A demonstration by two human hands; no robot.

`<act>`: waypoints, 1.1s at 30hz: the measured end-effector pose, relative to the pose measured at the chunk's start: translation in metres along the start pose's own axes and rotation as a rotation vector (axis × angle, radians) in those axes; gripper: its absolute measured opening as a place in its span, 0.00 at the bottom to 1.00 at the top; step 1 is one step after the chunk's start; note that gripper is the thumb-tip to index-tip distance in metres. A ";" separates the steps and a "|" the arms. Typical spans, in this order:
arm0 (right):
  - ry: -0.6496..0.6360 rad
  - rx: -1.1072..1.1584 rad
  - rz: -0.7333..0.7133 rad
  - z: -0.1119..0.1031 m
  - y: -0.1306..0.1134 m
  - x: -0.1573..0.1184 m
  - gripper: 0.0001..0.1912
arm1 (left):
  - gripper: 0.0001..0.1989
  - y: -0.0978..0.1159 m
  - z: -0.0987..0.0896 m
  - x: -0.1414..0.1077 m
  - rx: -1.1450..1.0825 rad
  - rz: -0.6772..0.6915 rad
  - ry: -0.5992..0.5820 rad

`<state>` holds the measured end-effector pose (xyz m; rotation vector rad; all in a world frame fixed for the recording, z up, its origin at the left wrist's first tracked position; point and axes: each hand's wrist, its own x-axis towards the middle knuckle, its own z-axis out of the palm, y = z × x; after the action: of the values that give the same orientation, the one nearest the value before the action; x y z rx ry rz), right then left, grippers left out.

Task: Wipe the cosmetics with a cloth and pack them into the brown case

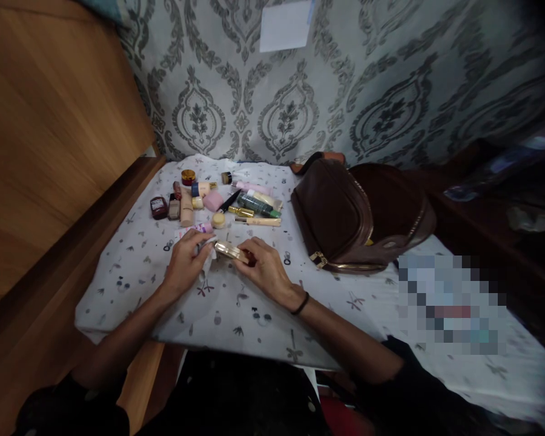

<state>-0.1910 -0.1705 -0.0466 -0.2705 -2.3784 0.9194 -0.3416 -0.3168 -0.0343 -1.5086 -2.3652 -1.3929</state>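
My right hand (264, 266) grips a shiny gold cosmetic item (229, 250) above the cloth-covered table. Close to its left end, my left hand (186, 261) pinches a small white wipe or tissue (212, 251). Just beyond my hands lie many cosmetics: a beige tube (186, 208), a pink rounded item (213, 200), a small round yellowish jar (218, 220), a gold tube (241, 211) and a slim pale tube (257, 221). A purple and white tube (200, 228) is partly hidden behind my left hand.
An open dark brown bag (333, 212) stands at the right on the patterned tablecloth (236, 321). Further right is a pixelated patch. A wooden panel (59, 133) rises at the left. Behind the table is a patterned wall (290, 115) with a white sheet (286, 26).
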 end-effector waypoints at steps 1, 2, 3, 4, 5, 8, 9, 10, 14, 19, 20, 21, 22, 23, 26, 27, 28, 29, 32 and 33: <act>-0.006 -0.008 0.003 0.001 -0.001 0.002 0.04 | 0.12 0.003 -0.002 0.000 -0.007 0.001 0.008; -0.014 -0.014 0.008 0.002 -0.001 0.003 0.04 | 0.11 0.006 -0.004 0.000 -0.015 0.001 0.014; -0.022 -0.019 0.013 0.002 -0.002 0.005 0.04 | 0.11 0.008 -0.006 0.000 -0.021 0.004 0.019; -0.028 -0.025 0.018 0.003 -0.002 0.006 0.05 | 0.10 0.009 -0.007 0.000 -0.024 0.010 0.025; -0.034 -0.031 0.022 0.003 -0.003 0.007 0.05 | 0.10 0.010 -0.008 -0.001 -0.021 0.021 0.033; -0.040 -0.054 0.029 0.005 -0.004 0.010 0.05 | 0.11 0.012 -0.008 -0.003 0.041 0.077 0.057; -0.037 -0.058 0.030 0.007 -0.004 0.010 0.05 | 0.11 0.011 -0.008 -0.003 0.074 0.101 0.056; -0.031 -0.057 0.030 0.008 -0.003 0.011 0.05 | 0.11 0.011 -0.007 -0.004 0.110 0.125 0.051; -0.013 0.020 0.024 0.014 0.005 0.009 0.05 | 0.13 0.005 -0.001 -0.006 0.245 0.192 0.030; -0.022 0.107 0.107 0.023 0.025 -0.001 0.14 | 0.14 -0.002 0.005 -0.006 0.379 0.224 0.044; -0.027 0.109 0.118 0.024 0.028 -0.003 0.11 | 0.14 -0.002 0.006 -0.005 0.410 0.242 0.052; -0.028 0.113 0.122 0.025 0.030 -0.004 0.07 | 0.14 -0.002 0.007 -0.005 0.443 0.263 0.059; -0.027 0.119 0.119 0.026 0.032 -0.005 0.04 | 0.14 -0.001 0.008 -0.005 0.473 0.282 0.061; -0.024 0.127 0.111 0.026 0.032 -0.006 0.03 | 0.15 0.000 0.008 -0.006 0.499 0.300 0.057; -0.032 0.143 0.089 0.024 0.030 -0.007 0.02 | 0.16 0.004 0.009 -0.007 0.559 0.330 0.029; -0.040 0.144 0.086 0.024 0.029 -0.007 0.02 | 0.16 0.005 0.009 -0.008 0.579 0.336 0.023; -0.048 0.143 0.085 0.023 0.028 -0.007 0.02 | 0.16 0.007 0.009 -0.009 0.601 0.343 0.020; -0.055 0.141 0.083 0.022 0.027 -0.008 0.03 | 0.16 0.008 0.008 -0.009 0.627 0.351 0.020; -0.069 0.130 0.068 0.022 0.024 -0.008 0.03 | 0.16 0.014 0.008 -0.011 0.694 0.386 0.025; -0.069 0.124 0.059 0.022 0.024 -0.008 0.03 | 0.16 0.017 0.010 -0.012 0.705 0.399 0.025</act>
<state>-0.1973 -0.1677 -0.0795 -0.2654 -2.3751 1.1153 -0.3187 -0.3169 -0.0344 -1.5728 -2.0340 -0.4179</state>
